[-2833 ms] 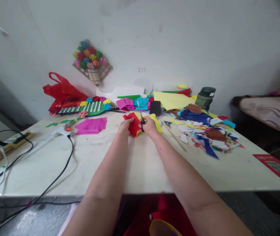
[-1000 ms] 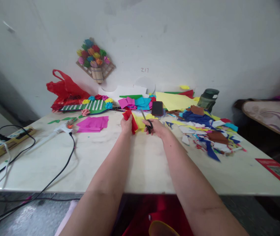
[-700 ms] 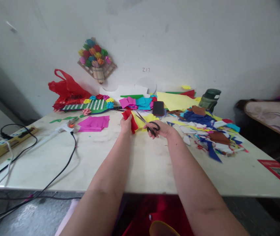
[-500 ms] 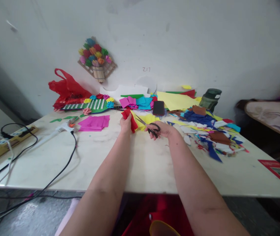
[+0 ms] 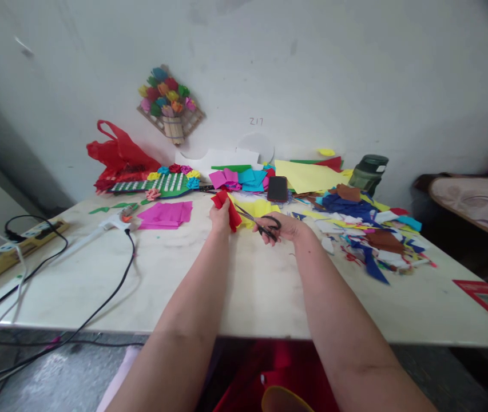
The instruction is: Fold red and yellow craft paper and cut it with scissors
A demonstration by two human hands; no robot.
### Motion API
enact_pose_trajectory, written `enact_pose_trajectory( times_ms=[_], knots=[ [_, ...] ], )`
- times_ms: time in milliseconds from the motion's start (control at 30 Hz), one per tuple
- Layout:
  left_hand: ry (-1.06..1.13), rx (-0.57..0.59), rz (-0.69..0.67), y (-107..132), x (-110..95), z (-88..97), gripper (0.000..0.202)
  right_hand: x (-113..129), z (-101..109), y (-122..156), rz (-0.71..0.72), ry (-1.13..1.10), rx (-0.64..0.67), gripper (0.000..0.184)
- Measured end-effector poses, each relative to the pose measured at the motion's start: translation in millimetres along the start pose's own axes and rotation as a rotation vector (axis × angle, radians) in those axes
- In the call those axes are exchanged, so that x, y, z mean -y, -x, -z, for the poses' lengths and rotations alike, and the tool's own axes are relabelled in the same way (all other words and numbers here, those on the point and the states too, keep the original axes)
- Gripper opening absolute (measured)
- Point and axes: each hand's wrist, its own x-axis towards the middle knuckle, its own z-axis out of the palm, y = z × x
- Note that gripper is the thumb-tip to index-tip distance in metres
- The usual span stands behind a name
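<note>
scissors (image 5: 249, 216) have tilted leftward in the right hand (image 5: 285, 226).

Scissors (image 5: 252, 217), one pair; slim metal blades, black looped handles; held by the handles in the right hand (image 5: 284, 224), loops towards the person's right, blades slanting leftward and away; tips at the right-hand edge of the red paper, contact not discernible; gap between the blades too fine to judge. Red paper (image 5: 234, 217), bright, creased and bunched; gripped in the left hand (image 5: 218, 217), partly hidden by it; one part showing beyond the fingers, another to their right. Yellow paper (image 5: 265, 207), vivid, rumpled, irregular at the edges; spread just right of the red, behind the scissors, partly covered by them.
</note>
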Motion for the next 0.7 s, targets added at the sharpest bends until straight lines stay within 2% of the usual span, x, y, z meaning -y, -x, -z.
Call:
enact_pose_trajectory(
  times_ms=[333,700],
  knots=[
    [0.077,0.07,0.012,2.0,3.3,-2.9,0.023,1.9,-4.1,-1.9,0.012,-0.026,-0.015,0.044],
    [0.145,0.062,0.049,12.6,-2.7,-10.4,0.018,4.2,-16.2,-9.4,0.054,0.001,-0.103,0.043]
  ],
)
